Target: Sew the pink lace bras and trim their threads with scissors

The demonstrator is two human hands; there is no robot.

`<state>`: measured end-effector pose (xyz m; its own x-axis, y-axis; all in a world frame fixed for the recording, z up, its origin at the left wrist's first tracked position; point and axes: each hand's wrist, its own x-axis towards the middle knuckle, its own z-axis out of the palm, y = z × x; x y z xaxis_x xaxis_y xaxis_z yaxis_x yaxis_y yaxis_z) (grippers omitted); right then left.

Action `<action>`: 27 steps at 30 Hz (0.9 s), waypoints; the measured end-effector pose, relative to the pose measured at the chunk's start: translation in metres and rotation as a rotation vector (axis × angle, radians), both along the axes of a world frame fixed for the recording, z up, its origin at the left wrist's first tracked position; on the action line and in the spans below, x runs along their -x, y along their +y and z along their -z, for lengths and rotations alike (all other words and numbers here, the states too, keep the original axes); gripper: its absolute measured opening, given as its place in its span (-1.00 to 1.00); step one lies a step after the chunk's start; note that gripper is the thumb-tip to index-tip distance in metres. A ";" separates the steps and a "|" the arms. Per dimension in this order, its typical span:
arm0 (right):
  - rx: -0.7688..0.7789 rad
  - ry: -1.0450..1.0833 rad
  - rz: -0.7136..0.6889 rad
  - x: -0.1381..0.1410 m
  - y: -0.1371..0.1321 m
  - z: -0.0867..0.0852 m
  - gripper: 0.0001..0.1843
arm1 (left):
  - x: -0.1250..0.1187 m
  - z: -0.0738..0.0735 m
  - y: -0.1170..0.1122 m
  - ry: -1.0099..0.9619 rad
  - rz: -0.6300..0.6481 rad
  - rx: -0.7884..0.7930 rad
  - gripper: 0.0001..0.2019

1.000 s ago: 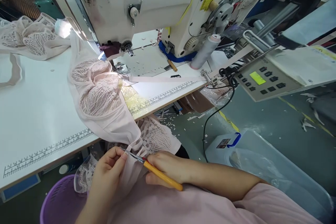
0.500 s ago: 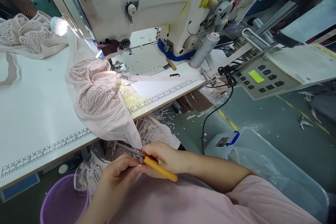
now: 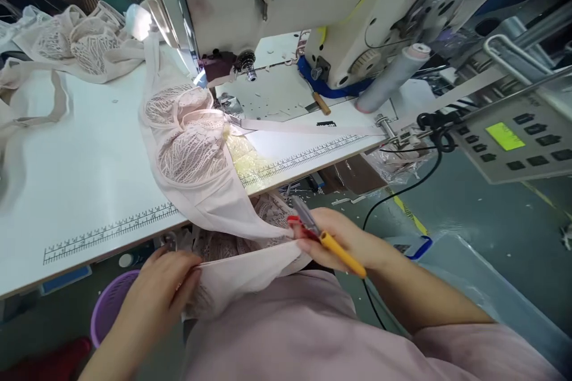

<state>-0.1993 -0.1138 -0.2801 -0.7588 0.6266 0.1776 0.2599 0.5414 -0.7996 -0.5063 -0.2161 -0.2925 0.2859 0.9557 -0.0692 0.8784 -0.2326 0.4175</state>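
Observation:
A pale pink lace bra [image 3: 190, 152] lies on the white sewing table [image 3: 80, 172] and hangs over its front edge. My left hand [image 3: 158, 283] pinches the lower end of its pink band [image 3: 243, 271] near my lap. My right hand [image 3: 342, 241] grips yellow-handled thread snips [image 3: 328, 238], blades pointing up and left, and also pinches the other end of the band. The band is stretched between both hands. A pink elastic strap [image 3: 308, 127] runs from the bra across the table to a guide at the right.
A white sewing machine [image 3: 304, 0] stands over the table's back. More pink lace pieces [image 3: 75, 44] lie at the back left. A control panel [image 3: 509, 140] sits at right, a purple bin [image 3: 109, 306] below left, a clear plastic box [image 3: 491, 303] at right, a black cable [image 3: 402, 190].
My hands have moved apart: the left slid down-left along the band, the right rose to the right with the snips. The view has shifted right.

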 end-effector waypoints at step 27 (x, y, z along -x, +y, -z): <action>0.410 -0.191 -0.123 0.057 -0.020 0.013 -0.72 | -0.037 -0.025 0.014 0.125 0.318 -0.204 -0.77</action>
